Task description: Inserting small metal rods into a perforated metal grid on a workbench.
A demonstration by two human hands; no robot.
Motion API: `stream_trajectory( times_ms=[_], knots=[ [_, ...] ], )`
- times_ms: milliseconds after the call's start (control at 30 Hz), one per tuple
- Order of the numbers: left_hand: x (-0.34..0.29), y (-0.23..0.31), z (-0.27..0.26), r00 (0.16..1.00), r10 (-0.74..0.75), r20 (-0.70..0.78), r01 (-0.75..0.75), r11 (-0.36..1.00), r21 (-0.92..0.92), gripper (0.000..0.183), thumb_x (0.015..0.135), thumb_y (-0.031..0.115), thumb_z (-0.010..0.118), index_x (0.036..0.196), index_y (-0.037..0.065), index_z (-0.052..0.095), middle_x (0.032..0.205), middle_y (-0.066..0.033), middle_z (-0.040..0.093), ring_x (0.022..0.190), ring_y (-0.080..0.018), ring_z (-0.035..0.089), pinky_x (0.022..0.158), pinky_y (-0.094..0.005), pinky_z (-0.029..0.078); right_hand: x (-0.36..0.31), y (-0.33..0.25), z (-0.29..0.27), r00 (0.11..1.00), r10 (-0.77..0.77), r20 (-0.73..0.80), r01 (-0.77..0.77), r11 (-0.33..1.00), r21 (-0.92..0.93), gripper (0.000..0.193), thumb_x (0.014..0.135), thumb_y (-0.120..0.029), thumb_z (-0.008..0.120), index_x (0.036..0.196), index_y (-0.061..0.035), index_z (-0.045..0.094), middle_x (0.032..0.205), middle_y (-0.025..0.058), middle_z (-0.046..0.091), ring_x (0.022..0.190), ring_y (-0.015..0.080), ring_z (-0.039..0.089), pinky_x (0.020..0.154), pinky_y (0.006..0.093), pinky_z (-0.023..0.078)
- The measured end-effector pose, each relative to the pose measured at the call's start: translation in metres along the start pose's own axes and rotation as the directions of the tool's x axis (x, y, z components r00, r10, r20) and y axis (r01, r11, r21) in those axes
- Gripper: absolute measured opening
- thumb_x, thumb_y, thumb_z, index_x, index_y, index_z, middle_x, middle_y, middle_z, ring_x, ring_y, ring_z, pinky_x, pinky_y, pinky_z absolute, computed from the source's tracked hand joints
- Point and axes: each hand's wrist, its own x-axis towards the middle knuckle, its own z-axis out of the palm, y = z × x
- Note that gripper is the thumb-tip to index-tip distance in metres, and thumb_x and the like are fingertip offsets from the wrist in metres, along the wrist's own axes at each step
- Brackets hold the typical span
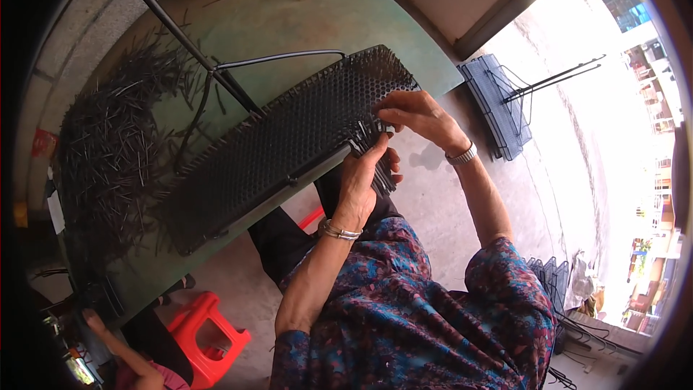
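A long black metal panel with a honeycomb of holes (260, 141) lies along the near edge of the green-topped table (339, 11), probably to keep its whole length within reach. Its black rod handle (170, 25) slants over the far left edge, seemingly to leave the near side free. The left hand (359, 177) curls around a bundle of thin dark strips (385, 183) beside the panel's near edge, towards its right end, apparently so the upper ends face the right hand (421, 117). That hand's fingers are bent and drawn close together; whether they pinch a strip I cannot tell. A loose heap of similar dark strips (115, 148) covers the table's left end. Counted: one panel on the table, one bundle, one heap and one red plastic stool (204, 343) below the near edge; the strips are too tangled to count.
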Motion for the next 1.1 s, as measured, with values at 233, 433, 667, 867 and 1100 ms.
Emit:
stream_trajectory(
  times_ms=[233,433,667,867,1100],
  knots=[
    [0.0,0.001,-0.003,0.995,-0.069,0.069,0.062,0.993,0.102,0.024,0.091,0.03,0.068,0.098,0.007,0.063,0.075,-0.0072,0.066,0.059,-0.014,0.061,0.049,-0.0296,0.051,-0.007,-0.012,-0.018,0.971,0.146,0.19,-0.177,0.972,0.156,0.023,0.093,-0.018,0.063,0.099,0.0046,0.065,0.081,0.0079,0.067,0.073,0.0126,0.065,0.068,0.0258,0.053],
    [0.004,0.002,0.002,0.998,-0.063,0.01,0.062,0.995,0.081,0.03,0.094,0.033,0.064,0.106,0.006,0.06,0.085,-0.0113,0.068,0.069,-0.021,0.066,0.056,-0.0351,0.055,-0.02,-0.015,-0.031,0.993,0.103,0.063,-0.115,0.963,0.244,0.018,0.096,-0.013,0.057,0.101,0.0042,0.061,0.084,0.009,0.069,0.077,0.0166,0.07,0.074,0.0278,0.056],
    [0.019,-0.008,-0.013,0.997,-0.063,0.05,0.07,0.983,-0.168,0.031,0.095,0.032,0.06,0.117,0.01,0.055,0.104,-0.0169,0.066,0.092,-0.0291,0.065,0.083,-0.0483,0.055,-0.009,-0.006,-0.032,0.806,-0.146,-0.573,0.075,0.986,-0.146,0.013,0.095,-0.008,0.055,0.1,0.0031,0.061,0.084,0.0108,0.072,0.082,0.0141,0.071,0.075,0.0252,0.055],
    [0.018,-0.009,-0.006,0.999,-0.035,0.025,0.039,0.978,-0.205,0.024,0.096,0.022,0.058,0.114,0.007,0.056,0.1,-0.0185,0.067,0.088,-0.0273,0.067,0.08,-0.045,0.057,0.007,0.016,-0.03,0.756,-0.236,-0.61,0.139,0.969,-0.202,0.008,0.092,-0.005,0.056,0.096,0.0013,0.06,0.078,0.0117,0.071,0.073,0.0179,0.072,0.058,0.0279,0.053],
    [0.014,-0.005,-0.006,0.997,-0.075,0.023,0.078,0.979,-0.19,0.018,0.096,0.02,0.055,0.112,0.011,0.057,0.1,-0.016,0.066,0.095,-0.0301,0.066,0.081,-0.0531,0.055,0.005,0.008,-0.035,0.828,-0.143,-0.541,0.031,0.977,-0.211,0.012,0.092,-0.008,0.058,0.097,0.0028,0.062,0.082,0.0115,0.071,0.079,0.0172,0.073,0.066,0.0256,0.053]
  ],
)
